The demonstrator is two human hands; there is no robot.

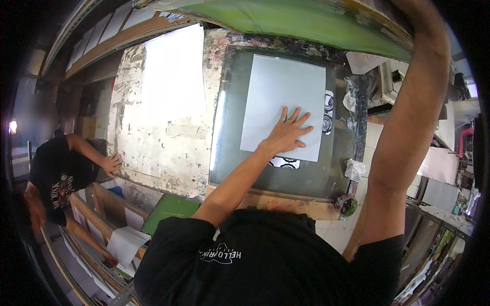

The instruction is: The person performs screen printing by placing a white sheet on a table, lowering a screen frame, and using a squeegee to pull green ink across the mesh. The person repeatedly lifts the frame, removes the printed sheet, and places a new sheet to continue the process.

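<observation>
My left hand lies with spread fingers on a pale sheet of paper. Beneath the sheet is a smooth grey printing bed. Pieces with black round patterns stick out from under the sheet's right edge, and another patterned piece shows at its lower edge. My right arm reaches up to the raised green printing screen. My right hand is at the screen's right end, mostly cut off by the picture's edge, its fingers hidden.
A stack of white paper lies on the paint-worn board to the left. Another person stands there, one hand on the board, the other at a paper in a rack. Crumpled tissue and a tape roll lie right of the bed.
</observation>
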